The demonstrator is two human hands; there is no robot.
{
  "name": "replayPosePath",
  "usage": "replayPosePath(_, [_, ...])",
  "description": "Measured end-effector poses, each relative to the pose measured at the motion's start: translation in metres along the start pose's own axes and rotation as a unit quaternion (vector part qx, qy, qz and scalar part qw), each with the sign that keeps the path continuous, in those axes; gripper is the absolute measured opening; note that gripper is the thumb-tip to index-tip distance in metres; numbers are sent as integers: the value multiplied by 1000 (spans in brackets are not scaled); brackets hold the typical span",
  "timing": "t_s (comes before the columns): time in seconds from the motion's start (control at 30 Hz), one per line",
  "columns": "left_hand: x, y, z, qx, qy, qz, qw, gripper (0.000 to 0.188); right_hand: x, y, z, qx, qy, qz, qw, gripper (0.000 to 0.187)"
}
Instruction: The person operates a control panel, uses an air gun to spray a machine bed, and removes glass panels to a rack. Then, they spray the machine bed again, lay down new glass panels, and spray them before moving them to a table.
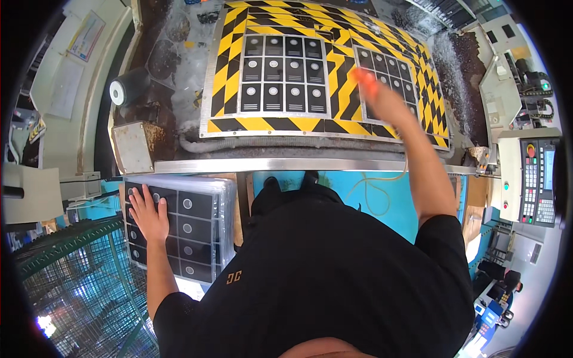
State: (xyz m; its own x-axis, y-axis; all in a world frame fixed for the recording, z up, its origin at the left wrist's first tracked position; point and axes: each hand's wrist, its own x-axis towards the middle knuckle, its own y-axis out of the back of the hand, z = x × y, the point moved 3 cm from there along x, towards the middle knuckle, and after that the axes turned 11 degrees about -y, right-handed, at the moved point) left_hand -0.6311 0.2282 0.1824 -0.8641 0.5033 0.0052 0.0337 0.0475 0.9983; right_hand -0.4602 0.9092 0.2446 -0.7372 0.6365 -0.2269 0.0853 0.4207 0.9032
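My left hand (149, 216) lies flat with fingers spread on the top sheet of a stack of black printed sheets (197, 244), marked with pale circles and grid lines. My right hand (387, 102) is raised over the right side of the machine bed, closed around an orange-red handheld tool (367, 83). Motion smears the tool, so its exact kind is unclear. Below it lies the right black panel sheet (382, 62), partly hidden by my hand and forearm. A matching left panel sheet (283, 74) lies flat on the bed, beside yellow-and-black striped tape (343, 89).
A metal rail (286, 165) runs along the bed's front edge. A thin yellowish hose (373, 206) loops below it over the blue floor. At left stand a dark cylinder with a white end (128, 88) and green wire mesh (77, 274). A control panel (537, 179) is at right.
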Motion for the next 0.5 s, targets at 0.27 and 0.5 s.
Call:
replayPosePath(0.27, [-11, 5, -1, 15, 29, -27, 999, 70, 13, -43, -118, 75, 73, -59, 993, 40])
replayPosePath(0.5, [-11, 11, 0, 2, 18, -11, 1000, 72, 108, -109, -172, 96, 34, -67, 993, 42])
